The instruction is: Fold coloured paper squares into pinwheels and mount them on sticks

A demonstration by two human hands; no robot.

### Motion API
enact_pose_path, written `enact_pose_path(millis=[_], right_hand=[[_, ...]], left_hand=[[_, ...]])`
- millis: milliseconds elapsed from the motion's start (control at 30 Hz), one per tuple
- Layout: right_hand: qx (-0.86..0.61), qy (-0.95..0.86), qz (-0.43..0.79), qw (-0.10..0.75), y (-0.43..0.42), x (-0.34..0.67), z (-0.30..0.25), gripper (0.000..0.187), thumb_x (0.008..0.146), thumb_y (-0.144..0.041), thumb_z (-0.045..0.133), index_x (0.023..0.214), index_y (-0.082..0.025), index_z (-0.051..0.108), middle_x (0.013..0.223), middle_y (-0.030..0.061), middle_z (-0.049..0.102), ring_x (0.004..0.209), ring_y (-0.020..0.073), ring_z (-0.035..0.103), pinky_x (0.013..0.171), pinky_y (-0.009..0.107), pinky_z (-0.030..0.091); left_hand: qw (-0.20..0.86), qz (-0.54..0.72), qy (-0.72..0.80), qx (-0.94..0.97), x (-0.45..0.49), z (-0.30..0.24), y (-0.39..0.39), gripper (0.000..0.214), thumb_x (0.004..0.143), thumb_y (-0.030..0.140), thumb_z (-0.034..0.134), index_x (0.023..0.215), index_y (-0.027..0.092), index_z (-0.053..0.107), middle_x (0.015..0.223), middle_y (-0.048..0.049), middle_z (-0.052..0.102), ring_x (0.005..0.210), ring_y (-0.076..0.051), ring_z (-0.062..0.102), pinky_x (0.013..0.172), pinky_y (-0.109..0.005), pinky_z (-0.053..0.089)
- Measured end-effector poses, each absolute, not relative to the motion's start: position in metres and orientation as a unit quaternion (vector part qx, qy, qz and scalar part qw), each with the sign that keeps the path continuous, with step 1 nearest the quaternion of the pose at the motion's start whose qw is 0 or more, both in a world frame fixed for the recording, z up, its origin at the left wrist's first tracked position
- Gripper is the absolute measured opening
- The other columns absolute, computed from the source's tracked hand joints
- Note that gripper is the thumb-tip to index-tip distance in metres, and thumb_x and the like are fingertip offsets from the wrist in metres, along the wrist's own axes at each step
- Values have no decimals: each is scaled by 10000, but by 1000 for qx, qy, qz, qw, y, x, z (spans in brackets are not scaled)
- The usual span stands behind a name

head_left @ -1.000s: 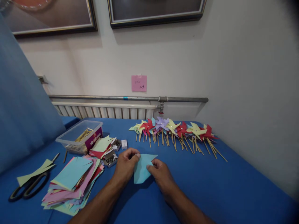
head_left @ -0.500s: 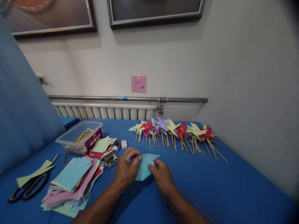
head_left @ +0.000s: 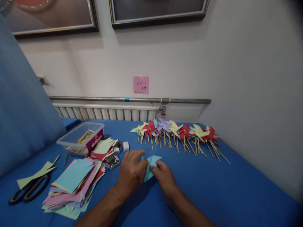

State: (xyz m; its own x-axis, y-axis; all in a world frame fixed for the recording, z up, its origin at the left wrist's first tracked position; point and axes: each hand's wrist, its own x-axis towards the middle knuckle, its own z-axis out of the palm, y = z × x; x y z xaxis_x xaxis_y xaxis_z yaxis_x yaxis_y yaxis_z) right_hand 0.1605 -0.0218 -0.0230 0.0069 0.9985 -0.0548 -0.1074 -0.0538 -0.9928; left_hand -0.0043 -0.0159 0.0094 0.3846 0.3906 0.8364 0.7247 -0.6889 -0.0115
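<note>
Blue surface [head_left: 236, 189], pale wall [head_left: 180, 63] behind | 1 light-blue paper [head_left: 152, 161] between our left hand [head_left: 132, 167] and right hand [head_left: 164, 176], touching both, visible part slanting far-right to near-left | right pinches its right edge, left grips its left side, partly hidden | 1 scissors [head_left: 31, 186], 1 tub [head_left: 96, 142], 2 open boxes [head_left: 114, 166]; pinwheels [head_left: 164, 125] overlap, we can't count

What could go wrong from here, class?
The blue paper, bent between the left hand and right hand, might crease wrongly or tear. The open box of small metal pieces, close beside the left hand, could be knocked and spill. Scissors, partly under green paper, might be overlooked.
</note>
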Motion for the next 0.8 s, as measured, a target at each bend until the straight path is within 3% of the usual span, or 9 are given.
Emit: enact_pose_path(millis=[400, 800], right_hand=[[-472, -447, 555, 519, -22, 160, -21, 263, 724, -444, 780, 819, -205, 722, 700, -14, 704, 639, 186, 597, 620, 283, 434], [-458, -423, 570, 535, -23, 159, -22, 225, 721, -393, 783, 785, -205, 677, 648, -46, 648, 600, 154, 539, 617, 273, 404]], left_hand=[[140, -417, -327, -836, -2, 3, -16, 237, 989, 126, 542, 901, 204, 748, 1195, -117, 763, 1057, -269, 667, 893, -425, 485], [66, -409, -340, -844, -4, 1, -15, 197, 962, 142, 558, 950, 211, 742, 1241, -118, 761, 1088, -280, 679, 905, -437, 483]])
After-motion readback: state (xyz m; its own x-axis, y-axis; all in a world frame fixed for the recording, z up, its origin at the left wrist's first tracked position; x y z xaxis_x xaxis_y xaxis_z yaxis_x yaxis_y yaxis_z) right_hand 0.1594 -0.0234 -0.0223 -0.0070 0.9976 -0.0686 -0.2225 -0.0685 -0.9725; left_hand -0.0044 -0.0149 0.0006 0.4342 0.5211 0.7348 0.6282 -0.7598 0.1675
